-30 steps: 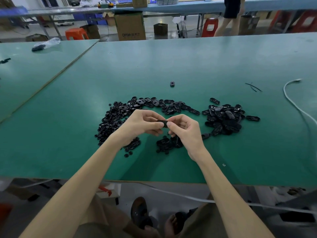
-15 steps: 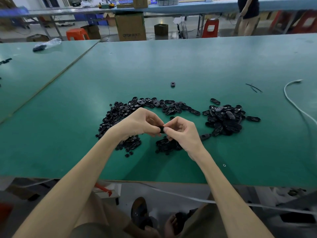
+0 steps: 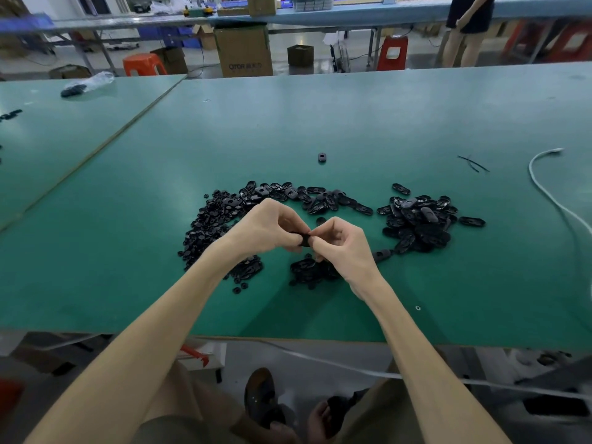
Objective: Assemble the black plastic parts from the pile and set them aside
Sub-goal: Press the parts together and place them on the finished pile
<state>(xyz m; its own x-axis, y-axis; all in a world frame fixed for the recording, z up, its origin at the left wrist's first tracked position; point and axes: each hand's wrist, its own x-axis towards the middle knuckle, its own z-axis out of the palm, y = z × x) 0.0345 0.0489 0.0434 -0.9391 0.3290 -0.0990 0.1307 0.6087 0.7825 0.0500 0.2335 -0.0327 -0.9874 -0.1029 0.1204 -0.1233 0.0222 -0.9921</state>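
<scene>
Working at a green matte tabletop, brown cardboard box beyond, pinching a small black plastic part between curled left hand and right hand.

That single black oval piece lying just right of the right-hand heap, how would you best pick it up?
Pinch the oval piece across its narrow middle, coming straight down from above. It lies flat on the green table, long edges facing near and far, and sits apart from the heap, so both edges look reachable.
</scene>
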